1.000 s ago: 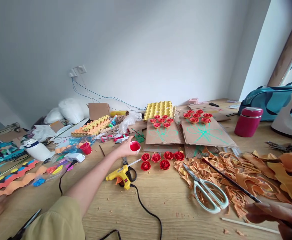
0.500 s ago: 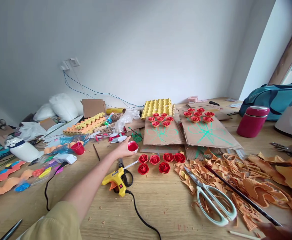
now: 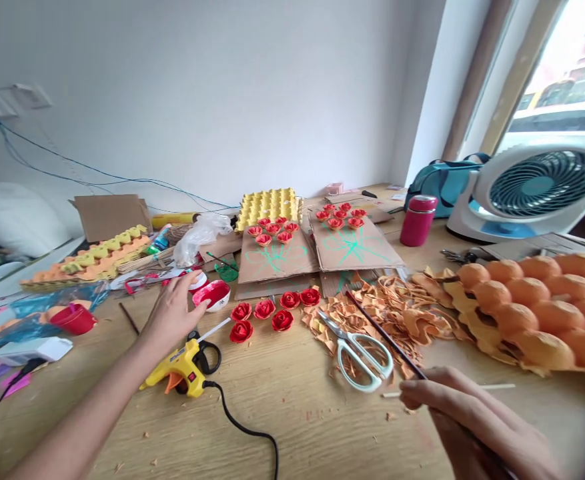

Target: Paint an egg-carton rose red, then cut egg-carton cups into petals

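Note:
A small white bowl (image 3: 218,303) with red paint inside sits on the table at left of centre. My left hand (image 3: 175,308) is beside it with fingers and thumb spread, the thumb at the bowl's rim. Between my fingers and the bowl shows part of a red and white container (image 3: 199,281). My right hand (image 3: 477,413) is closed around a dark-handled paintbrush (image 3: 385,339), its reddish tip pointing forward over orange scraps (image 3: 397,303). Several red paper-like roses (image 3: 283,320) lie right of the bowl. More roses stand on two cardboard sheets (image 3: 277,263) with green drawn stems.
A yellow glue gun (image 3: 185,370) with black cord lies near my left forearm, over black-handled scissors (image 3: 212,359). White-handled scissors (image 3: 365,360) lie before the scraps. At right are an orange egg tray (image 3: 532,313), a magenta flask (image 3: 418,221) and a fan (image 3: 542,187).
My view has turned right, bringing the fan and egg tray into view. My left hand has opened from around the paint bowl. My right hand with the paintbrush has come further into view.

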A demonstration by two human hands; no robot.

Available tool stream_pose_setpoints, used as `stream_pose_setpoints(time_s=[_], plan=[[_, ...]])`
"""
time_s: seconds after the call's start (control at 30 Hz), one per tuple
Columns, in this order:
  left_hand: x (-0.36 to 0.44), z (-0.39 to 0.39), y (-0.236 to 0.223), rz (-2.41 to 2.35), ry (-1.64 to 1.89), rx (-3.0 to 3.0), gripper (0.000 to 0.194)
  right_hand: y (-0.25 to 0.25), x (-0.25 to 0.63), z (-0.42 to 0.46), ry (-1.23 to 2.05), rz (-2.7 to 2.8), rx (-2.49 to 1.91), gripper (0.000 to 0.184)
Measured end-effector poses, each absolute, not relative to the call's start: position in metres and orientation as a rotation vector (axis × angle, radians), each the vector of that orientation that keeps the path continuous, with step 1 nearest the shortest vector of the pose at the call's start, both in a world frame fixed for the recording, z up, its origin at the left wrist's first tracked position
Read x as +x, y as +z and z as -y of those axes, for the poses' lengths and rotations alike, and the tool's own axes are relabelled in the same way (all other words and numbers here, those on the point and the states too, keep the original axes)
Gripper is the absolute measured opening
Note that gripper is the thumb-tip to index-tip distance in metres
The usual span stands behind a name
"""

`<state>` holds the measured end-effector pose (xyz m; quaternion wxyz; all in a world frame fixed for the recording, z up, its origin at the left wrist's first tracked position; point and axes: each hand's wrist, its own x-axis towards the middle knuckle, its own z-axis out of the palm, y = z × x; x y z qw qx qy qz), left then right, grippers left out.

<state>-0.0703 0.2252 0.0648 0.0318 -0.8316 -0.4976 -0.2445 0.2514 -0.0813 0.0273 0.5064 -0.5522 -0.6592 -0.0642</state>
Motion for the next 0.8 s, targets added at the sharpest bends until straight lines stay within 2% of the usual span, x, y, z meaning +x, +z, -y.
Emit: stream_pose_setpoints(time_s=[0.1,0.2,0.33,0.47,0.63,0.8], plan=[[-0.046,-0.16,0.074,1.201,-1.028,-2.611,0.025,0.031,0.246,0.078,-0.118,1.782,-1.231,0.037],[-0.018,-0.091,0.072,0.932,-1.038,-2.806,0.016,0.021,0.241,0.073,-0.064,1.819,-1.235,0.033],[0.007,-0.02,0.058,0.69,-1.15,-3.016,0.016,0.022,0.236,0.07,0.055,1.871,-1.182,0.047],[0.02,0.018,0.039,0.709,-1.293,-3.145,0.02,0.03,0.238,0.07,0.261,1.897,-1.029,0.056],[0.025,0.036,0.012,0.83,-1.504,-3.082,0.021,0.032,0.242,0.069,0.502,1.745,-0.999,0.045],[0.022,0.041,-0.01,0.822,-1.478,-3.133,0.02,0.03,0.242,0.065,0.473,1.654,-1.157,0.034]])
